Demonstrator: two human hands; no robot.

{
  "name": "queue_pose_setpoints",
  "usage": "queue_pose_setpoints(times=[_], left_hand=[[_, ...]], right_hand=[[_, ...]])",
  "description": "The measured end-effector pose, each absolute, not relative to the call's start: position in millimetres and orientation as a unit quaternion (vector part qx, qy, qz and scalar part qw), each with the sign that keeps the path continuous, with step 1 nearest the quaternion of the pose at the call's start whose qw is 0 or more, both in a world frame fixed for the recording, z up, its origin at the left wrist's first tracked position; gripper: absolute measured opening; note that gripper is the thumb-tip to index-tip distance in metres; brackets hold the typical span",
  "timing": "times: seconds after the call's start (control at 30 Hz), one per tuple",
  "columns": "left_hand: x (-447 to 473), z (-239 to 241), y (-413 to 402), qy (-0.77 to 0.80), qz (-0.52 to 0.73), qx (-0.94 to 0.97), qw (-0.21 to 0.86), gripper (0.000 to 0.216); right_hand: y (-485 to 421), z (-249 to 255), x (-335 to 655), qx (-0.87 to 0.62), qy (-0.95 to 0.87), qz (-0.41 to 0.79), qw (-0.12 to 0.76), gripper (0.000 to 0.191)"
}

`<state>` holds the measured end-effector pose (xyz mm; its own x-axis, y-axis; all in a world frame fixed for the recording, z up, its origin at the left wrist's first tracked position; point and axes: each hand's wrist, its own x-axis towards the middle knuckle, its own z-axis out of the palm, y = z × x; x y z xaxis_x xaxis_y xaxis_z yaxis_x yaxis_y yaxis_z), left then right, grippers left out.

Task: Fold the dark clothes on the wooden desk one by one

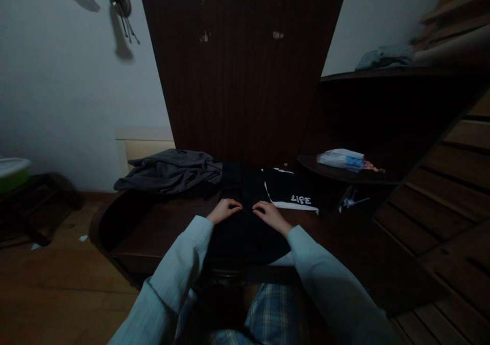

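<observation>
A black garment point(245, 238) with white edging and white lettering is spread on the dark wooden desk top in front of me. My left hand point(225, 210) rests on its middle, thumb and fingers pinched together on the cloth. Just to the right, my right hand point(271, 215) pinches the same cloth in a like way, the two hands a short gap apart. A lettered part point(291, 189) of black cloth with a white edge lies beyond my right hand. The garment's exact kind is hard to make out in the dim light.
A crumpled grey garment point(172, 171) lies at the back left of the desk point(153, 232). On the low right shelf point(325, 174) sits a white and blue plastic packet point(340, 158). Folded cloth point(385, 56) is on the upper shelf. Wooden slats rise at the far right.
</observation>
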<state>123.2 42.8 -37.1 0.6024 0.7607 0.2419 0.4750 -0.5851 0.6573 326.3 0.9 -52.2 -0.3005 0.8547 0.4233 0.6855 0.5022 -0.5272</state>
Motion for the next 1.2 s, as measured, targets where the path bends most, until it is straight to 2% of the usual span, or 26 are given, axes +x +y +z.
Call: queue_pose_setpoints(times=[0.3,0.47,0.63,0.83,1.2], left_hand=[[120.9,-46.4,41.5,0.390,0.283,0.840,0.248,0.016],[121.8,-43.4,35.0,0.402,0.256,0.862,0.173,0.016],[126.8,-34.9,22.0,0.461,0.193,0.864,0.066,0.019],[127.6,-31.6,16.7,0.471,0.172,0.865,0.018,0.015],[126.0,-33.5,19.3,0.488,0.174,0.855,0.031,0.015]], right_hand=[[-4.2,-51.4,331.4,-0.521,-0.784,0.091,0.325,0.007],[-8.1,-49.1,334.6,-0.554,-0.792,0.018,0.256,0.005],[-8.8,-50.4,332.5,-0.573,-0.788,-0.010,0.226,0.012],[-10.5,-47.9,331.3,-0.565,-0.787,0.033,0.245,0.016],[-8.6,-51.6,332.7,-0.574,-0.773,0.074,0.262,0.018]])
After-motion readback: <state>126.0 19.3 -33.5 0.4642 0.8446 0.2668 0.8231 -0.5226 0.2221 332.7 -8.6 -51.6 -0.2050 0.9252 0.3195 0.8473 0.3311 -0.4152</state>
